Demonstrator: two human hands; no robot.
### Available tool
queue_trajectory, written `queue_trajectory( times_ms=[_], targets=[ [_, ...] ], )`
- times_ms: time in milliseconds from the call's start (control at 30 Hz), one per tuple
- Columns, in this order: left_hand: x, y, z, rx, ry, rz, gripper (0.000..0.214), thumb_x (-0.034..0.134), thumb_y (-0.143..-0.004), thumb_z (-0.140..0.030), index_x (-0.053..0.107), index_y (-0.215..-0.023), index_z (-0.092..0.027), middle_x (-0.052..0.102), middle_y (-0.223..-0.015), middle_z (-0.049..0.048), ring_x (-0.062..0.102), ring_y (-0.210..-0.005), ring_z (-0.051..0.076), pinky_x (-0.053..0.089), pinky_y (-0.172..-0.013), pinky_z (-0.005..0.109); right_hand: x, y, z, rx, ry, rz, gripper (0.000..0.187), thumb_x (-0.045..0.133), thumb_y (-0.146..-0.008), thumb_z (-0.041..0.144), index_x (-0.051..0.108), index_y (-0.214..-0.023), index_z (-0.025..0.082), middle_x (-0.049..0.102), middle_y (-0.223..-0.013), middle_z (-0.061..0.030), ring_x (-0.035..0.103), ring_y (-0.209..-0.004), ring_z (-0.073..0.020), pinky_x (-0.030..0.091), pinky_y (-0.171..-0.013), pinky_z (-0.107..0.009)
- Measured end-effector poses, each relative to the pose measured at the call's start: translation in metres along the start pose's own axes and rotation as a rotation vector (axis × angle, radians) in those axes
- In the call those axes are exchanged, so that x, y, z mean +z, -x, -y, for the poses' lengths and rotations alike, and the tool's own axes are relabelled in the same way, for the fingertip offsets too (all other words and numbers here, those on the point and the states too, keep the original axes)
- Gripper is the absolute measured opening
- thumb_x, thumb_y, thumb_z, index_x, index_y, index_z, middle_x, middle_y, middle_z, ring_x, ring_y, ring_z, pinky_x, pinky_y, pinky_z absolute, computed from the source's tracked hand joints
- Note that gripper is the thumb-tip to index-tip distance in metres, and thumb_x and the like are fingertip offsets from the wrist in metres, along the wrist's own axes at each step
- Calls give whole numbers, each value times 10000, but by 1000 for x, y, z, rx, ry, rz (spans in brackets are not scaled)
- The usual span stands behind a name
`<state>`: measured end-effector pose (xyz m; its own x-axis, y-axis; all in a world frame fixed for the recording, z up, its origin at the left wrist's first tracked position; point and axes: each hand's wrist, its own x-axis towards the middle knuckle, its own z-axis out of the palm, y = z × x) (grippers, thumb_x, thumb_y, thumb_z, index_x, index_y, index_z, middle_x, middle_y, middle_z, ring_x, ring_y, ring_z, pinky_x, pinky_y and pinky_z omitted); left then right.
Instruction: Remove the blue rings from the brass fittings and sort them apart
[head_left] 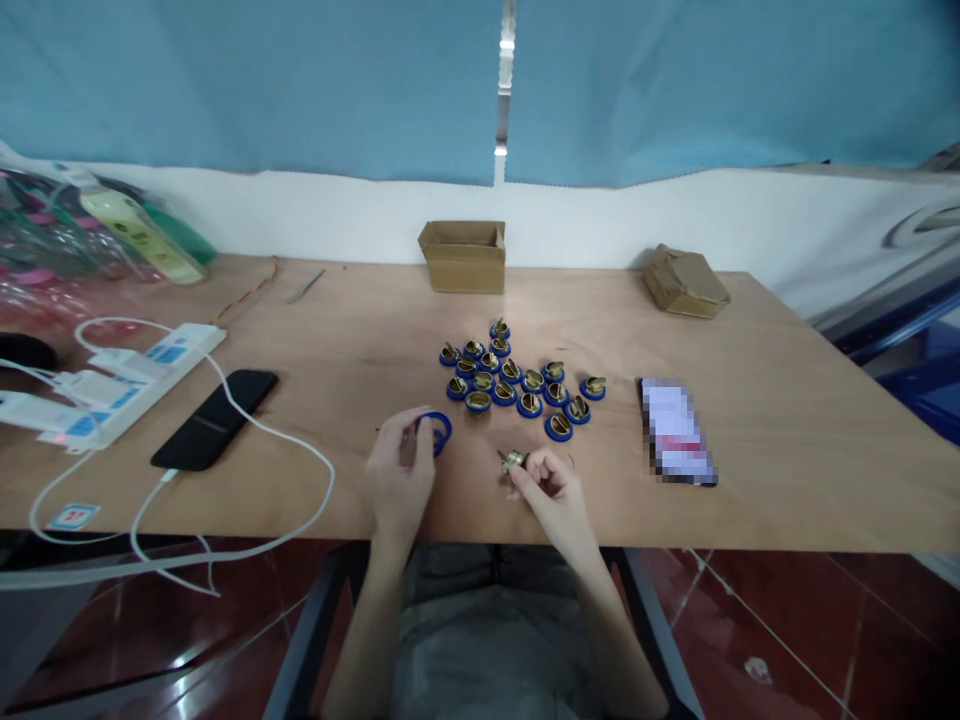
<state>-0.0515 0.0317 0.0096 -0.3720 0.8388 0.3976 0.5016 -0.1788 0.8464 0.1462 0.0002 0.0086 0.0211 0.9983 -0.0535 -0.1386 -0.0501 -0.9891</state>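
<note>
My left hand (403,467) is closed on a blue ring (444,428), near the front of the table. To its right, my right hand (553,490) pinches a small brass-coloured metal piece (513,461) between thumb and fingers. The exact form of that piece is too small to make out. Just beyond both hands lie several round brass pieces set in blue rings, such as the brass piece with a blue rim (559,427) closest to my right hand. Upright brass tabs show on many of them.
An open cardboard box (466,275) stands at the back, and a closed cardboard box (686,282) at the back right. A phone (679,432) lies right. On the left are a black phone (215,420) on a white cable, a power strip (142,385) and bottles (139,230).
</note>
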Motion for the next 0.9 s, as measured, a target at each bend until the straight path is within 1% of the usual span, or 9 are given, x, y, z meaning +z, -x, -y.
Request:
queue_trajectory(
  times_ms=[67,133,233,333,400,500,567,800,900],
  targets=[
    [-13,-22,11,86,-224,-35,250,569,-971,-383,732,-996,-194,746,-1046,104,679,-1007,256,516,-944,388,1,0,0,13,3,9,515,773,-796,603,449,-673,222,358,-643,77,483,-543,-90,558,-561,-243],
    [-22,-40,22,105,-419,-25,267,555,-966,-371,747,-982,-186,758,-1024,116,675,-992,285,510,-928,415,1,0,0,19,10,10,518,766,-799,606,445,-670,221,357,-647,76,477,-548,-89,558,-568,-242],
    [-24,-55,34,136,-538,30,310,538,-963,-383,769,-926,-180,774,-978,124,684,-945,301,510,-912,436,1,0,-1,24,23,4,520,754,-796,627,452,-672,223,361,-644,71,474,-553,-95,545,-551,-236],
    [-19,-55,40,164,-541,90,316,557,-951,-398,784,-857,-199,787,-966,110,697,-940,302,518,-924,452,0,1,-2,32,37,5,510,744,-802,630,462,-676,224,352,-640,70,465,-552,-99,531,-534,-230],
    [-16,-51,42,196,-553,126,284,587,-938,-389,793,-833,-223,792,-1029,96,697,-1002,310,489,-1008,500,0,1,-3,34,37,2,519,748,-798,627,448,-666,225,345,-639,70,449,-546,-95,525,-526,-226],
    [-16,-46,41,295,-582,212,254,608,-929,-354,796,-796,-247,775,-1160,77,661,-1156,330,333,-1175,604,0,1,-4,30,33,-5,527,754,-794,620,431,-659,226,332,-637,74,418,-533,-88,517,-515,-222],
    [-17,-44,39,371,-557,277,251,608,-930,-332,796,-786,-252,762,-1200,69,638,-1219,324,266,-1222,618,0,1,-4,22,40,0,514,747,-807,608,432,-664,228,325,-633,77,414,-527,-88,511,-512,-221],
    [-23,-39,38,456,-547,280,248,617,-920,-299,780,-746,-233,754,-1212,81,632,-1240,323,302,-1222,615,0,2,-3,4,50,2,475,733,-834,559,435,-668,228,340,-636,76,432,-527,-90,495,-506,-220],
    [-23,-40,43,466,-555,277,208,613,-917,-278,782,-806,-228,756,-1206,88,636,-1233,333,333,-1201,627,0,2,-3,2,52,11,458,729,-841,536,434,-672,229,349,-640,76,454,-531,-95,481,-507,-225]
  ],
)
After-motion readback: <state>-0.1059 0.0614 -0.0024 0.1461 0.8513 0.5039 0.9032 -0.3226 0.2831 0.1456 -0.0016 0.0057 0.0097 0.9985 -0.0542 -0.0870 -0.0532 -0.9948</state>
